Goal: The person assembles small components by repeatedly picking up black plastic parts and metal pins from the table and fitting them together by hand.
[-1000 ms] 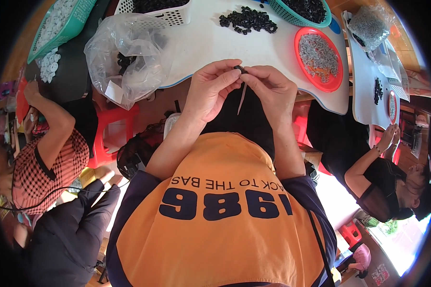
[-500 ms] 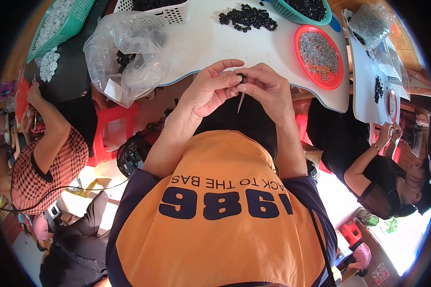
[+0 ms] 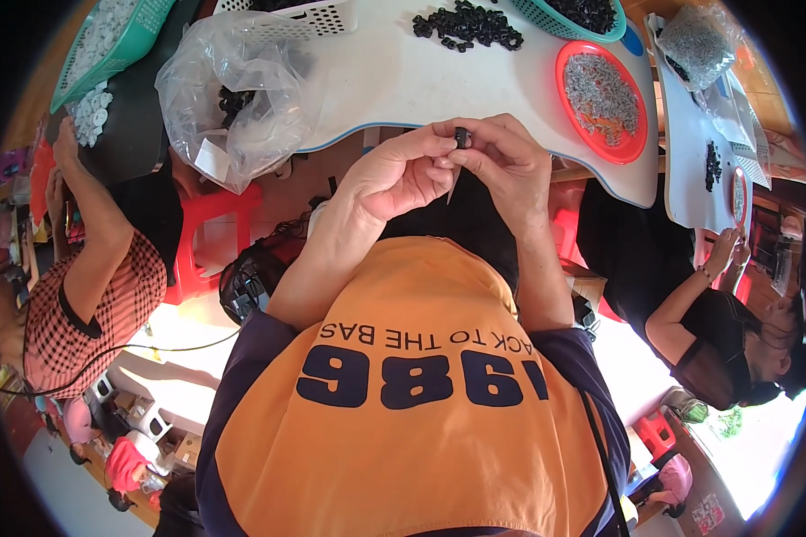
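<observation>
Above my lap, just off the table's near edge, both hands meet at the fingertips around a small black plastic part (image 3: 462, 137). My left hand (image 3: 403, 170) pinches it between thumb and forefinger, its other fingers curled. On the other side, the thumb and fingers of my right hand (image 3: 509, 161) close on the same part. A thin pointed tool (image 3: 451, 190) sticks out downward below the fingertips, near my right thumb; its upper end is hidden, and I cannot tell which hand grips it.
On the white table (image 3: 394, 80) lie a pile of black parts (image 3: 468, 25), a red tray (image 3: 561, 85) of small clear pieces, a green basket (image 3: 546, 27), a white basket (image 3: 331, 20) and a clear bag (image 3: 269, 72). Co-workers sit left (image 3: 98, 304) and right (image 3: 681, 313).
The black part has turned and risen slightly between my fingertips, and less of the pointed tool shows. My left fingers have curled in more. At lower left, a person in dark clothes has mostly moved away.
</observation>
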### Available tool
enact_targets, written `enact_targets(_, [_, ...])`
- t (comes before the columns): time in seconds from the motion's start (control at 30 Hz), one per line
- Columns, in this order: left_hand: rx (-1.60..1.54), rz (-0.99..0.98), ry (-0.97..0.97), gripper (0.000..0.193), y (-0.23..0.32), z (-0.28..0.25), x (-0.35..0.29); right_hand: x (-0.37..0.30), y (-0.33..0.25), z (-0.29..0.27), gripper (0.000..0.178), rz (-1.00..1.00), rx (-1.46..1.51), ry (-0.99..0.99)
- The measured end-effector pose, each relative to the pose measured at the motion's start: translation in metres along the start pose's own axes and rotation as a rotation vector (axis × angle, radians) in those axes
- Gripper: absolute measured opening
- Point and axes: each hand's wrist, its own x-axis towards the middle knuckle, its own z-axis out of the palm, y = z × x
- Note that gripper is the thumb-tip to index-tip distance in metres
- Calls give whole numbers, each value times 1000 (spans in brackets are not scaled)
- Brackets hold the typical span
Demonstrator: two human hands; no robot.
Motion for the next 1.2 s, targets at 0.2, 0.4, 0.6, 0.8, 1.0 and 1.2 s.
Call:
enact_targets(0.2, [-62, -57, 6, 13, -2, 3, -1, -3, -1, 2, 32, -33, 66, 42])
enact_targets(0.4, [-39, -67, -10, 14, -1, 2, -3, -3, -3, 2, 32, -56, 27, 26])
enact_targets(0.6, [-40, -44, 51, 10, -4, 2, -4, -2, -2, 1, 33, -128, -40, 19])
enact_targets(0.8, [-58, -110, -49, 6, -2, -3, -2, -4, 2, 1, 34, -250, -141, 33])
enact_targets(1.0, [70, -66, 63, 10, 3, -2, -10, -4, 5, 4, 31, -273, -203, 30])
enact_targets(1.2, [90, -70, 22, 11, 8, -3, -11, -4, 3, 6, 30, -319, -252, 22])
